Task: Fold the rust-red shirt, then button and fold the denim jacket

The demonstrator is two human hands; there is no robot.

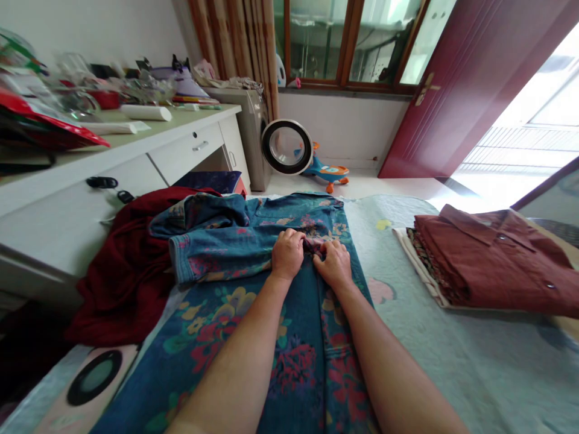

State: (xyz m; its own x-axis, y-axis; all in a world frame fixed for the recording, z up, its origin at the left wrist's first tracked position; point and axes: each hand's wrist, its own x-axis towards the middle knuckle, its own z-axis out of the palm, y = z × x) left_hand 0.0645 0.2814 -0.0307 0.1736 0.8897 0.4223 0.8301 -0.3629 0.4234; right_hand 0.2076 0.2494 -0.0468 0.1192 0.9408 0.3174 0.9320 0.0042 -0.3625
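A blue floral denim garment lies spread on the pale table cover, running from the near edge to the far end. One sleeve is laid across it toward the left. My left hand is closed on the garment's cloth at the upper middle. Just to its right, my right hand pinches the same fabric, and a reddish fold shows between the two hands. The fingertips are partly hidden in the cloth.
Folded clothes with a rust-red shirt on top lie at right. Dark red cloth is heaped at left beside a cluttered white desk. Behind stand a washing machine with its round door open, a blue ride-on toy and a red door.
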